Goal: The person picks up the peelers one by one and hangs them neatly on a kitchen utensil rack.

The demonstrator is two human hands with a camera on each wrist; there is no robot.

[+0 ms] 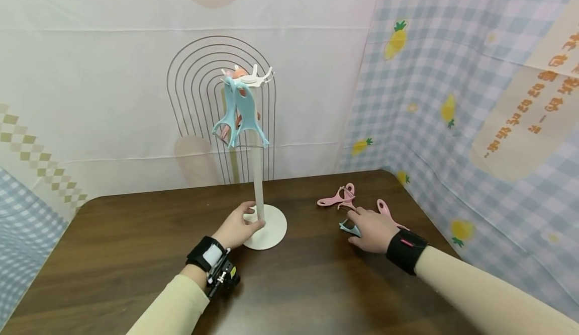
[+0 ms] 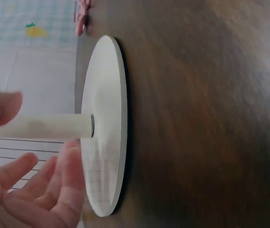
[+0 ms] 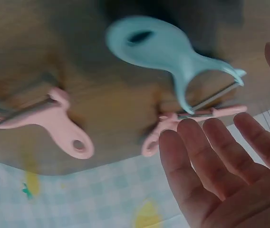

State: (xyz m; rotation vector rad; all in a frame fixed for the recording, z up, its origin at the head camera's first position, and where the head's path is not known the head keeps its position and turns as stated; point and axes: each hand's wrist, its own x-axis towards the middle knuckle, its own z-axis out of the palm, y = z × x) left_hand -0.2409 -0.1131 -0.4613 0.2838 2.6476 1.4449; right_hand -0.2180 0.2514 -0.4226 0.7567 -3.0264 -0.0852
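Note:
My left hand (image 1: pixel 237 227) is at the foot of a white stand (image 1: pixel 274 235), with thumb and fingers on either side of its pole (image 2: pixel 44 126). In the left wrist view those fingers are spread and loosely bent. Over on the right, my right hand (image 1: pixel 373 229) reaches over a light blue Y-shaped peeler (image 3: pixel 159 47) lying on the table. Its fingers are extended and apart, the tips close to the peeler's blade end. Two pink peelers (image 1: pixel 332 200) lie crossed just beyond that hand. Another pink peeler (image 3: pixel 54 118) lies beside it, partly hidden by the hand in the head view.
Two light blue peelers (image 1: pixel 246 106) hang from the hooks (image 1: pixel 260 78) atop the stand, with pink and orange pieces behind them. The dark wooden table (image 1: pixel 135 254) backs onto a white patterned cloth (image 1: pixel 316 98), and a blue checked cloth (image 1: pixel 420 88) hangs at the right.

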